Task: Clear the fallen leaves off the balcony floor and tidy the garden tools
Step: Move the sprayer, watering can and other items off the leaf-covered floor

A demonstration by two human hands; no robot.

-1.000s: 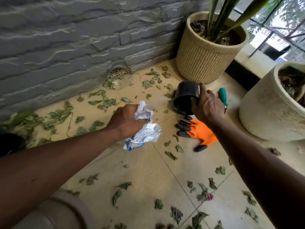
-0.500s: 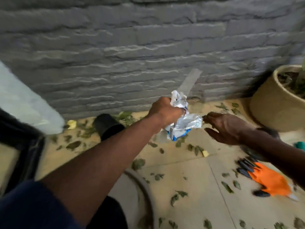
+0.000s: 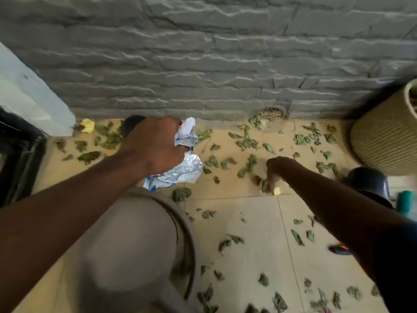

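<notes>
Skirting grey stone wall (image 3: 203, 53), leaf-strewn floor (image 3: 259, 251)

Curled green leaves (image 3: 247, 143) scattered over tiled floor (image 3: 255, 222)

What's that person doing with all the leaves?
A person is picking fallen leaves off the balcony floor. Their left hand grips a crumpled silver bag, and their right hand reaches down, fingers curled at a leaf. Many more lie scattered across it.
</notes>
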